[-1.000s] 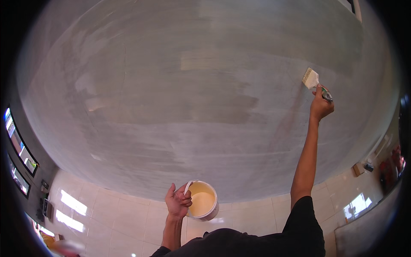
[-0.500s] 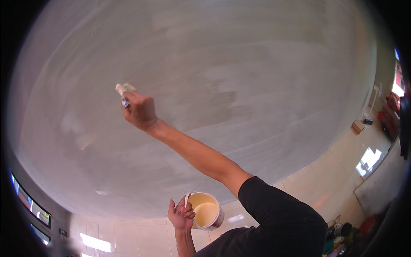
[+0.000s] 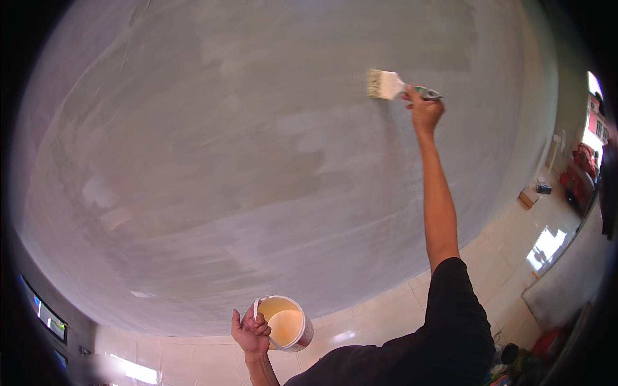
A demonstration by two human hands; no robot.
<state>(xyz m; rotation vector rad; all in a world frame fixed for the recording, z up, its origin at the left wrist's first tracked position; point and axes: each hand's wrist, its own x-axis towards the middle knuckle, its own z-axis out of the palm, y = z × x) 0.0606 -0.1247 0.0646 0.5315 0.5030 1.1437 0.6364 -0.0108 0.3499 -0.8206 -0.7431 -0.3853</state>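
A wide paintbrush (image 3: 385, 84) with pale bristles is in my right hand (image 3: 425, 110), its fingers closed on the handle; the bristles are at the grey, patchily coated wall (image 3: 244, 154), upper middle right of the view. My left hand (image 3: 251, 332) is low in the middle, fingers curled round the handle of a white bucket (image 3: 304, 334) with pale cream liquid (image 3: 284, 325) inside.
Pale glossy tiled floor (image 3: 380, 325) runs along the wall's foot. At the right are a cardboard box (image 3: 528, 198), red items (image 3: 582, 164) and a light low ledge or panel (image 3: 553, 283). Dark-framed windows (image 3: 45, 312) are at the lower left. Assorted objects (image 3: 512, 357) lie at the lower right.
My right hand with the brush swung from the upper right to the middle left, then back rightward and higher. My left hand still holds the bucket, shifted slightly in view.
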